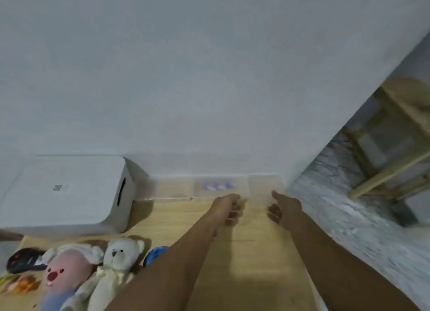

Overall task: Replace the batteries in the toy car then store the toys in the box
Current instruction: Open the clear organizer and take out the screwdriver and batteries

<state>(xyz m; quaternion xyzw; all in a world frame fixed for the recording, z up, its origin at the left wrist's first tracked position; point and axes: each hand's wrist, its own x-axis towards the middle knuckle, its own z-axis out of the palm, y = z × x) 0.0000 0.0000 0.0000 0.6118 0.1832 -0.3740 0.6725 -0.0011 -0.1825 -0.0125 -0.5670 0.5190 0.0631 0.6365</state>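
Pale wall backs a wooden bench, where a clear plastic box sits at the far edge against the wall, holding several purple-and-white items, probably batteries, though blur hides detail. Both hands reach toward it: the left hand has curled fingers, perhaps pinching something small, which cannot be confirmed, while the right hand is relaxed with thumb raised beside the box. Soft toys lie near left; a blue toy car shows beside them, partly hidden by the forearm.
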